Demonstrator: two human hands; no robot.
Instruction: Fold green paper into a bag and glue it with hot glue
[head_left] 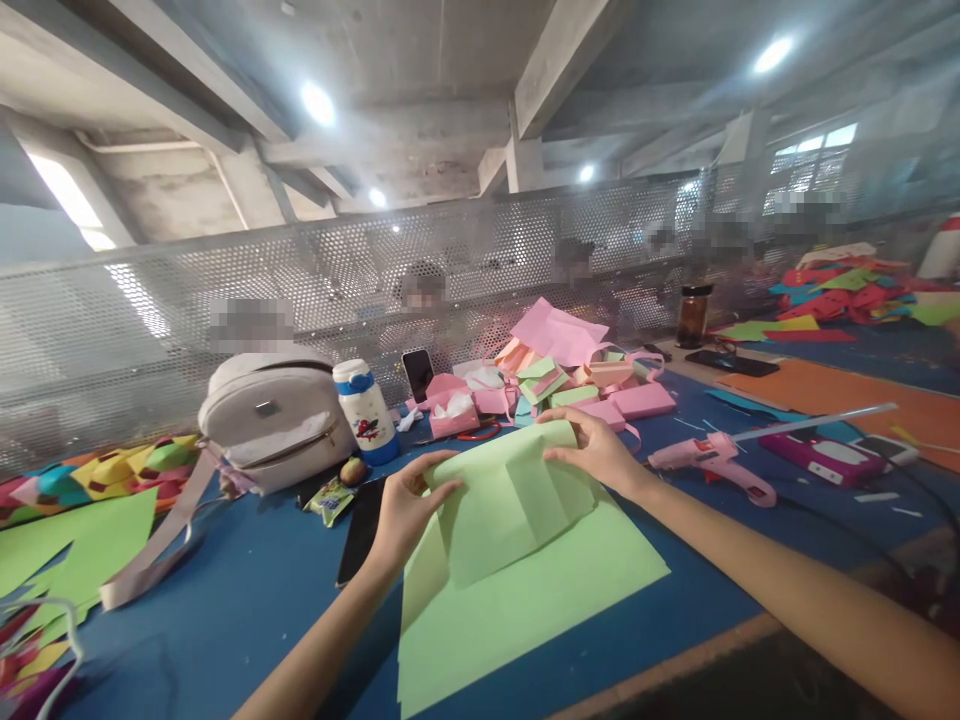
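A large light green paper sheet [517, 590] lies on the blue table [247, 600] in front of me, its far part folded over toward me. My left hand [405, 510] pinches the folded flap at its left corner. My right hand [596, 450] grips the flap's far right edge, fingers curled over the paper. Both hands hold the fold raised a little above the sheet.
A beige bag [274, 420], a white bottle with a blue lid [366, 410], a propped phone [418, 373] and a pile of pink and green folded papers [562, 375] stand behind. A pink glue gun [709, 460] lies right. A black phone [360, 530] lies by my left wrist. Mesh fence behind.
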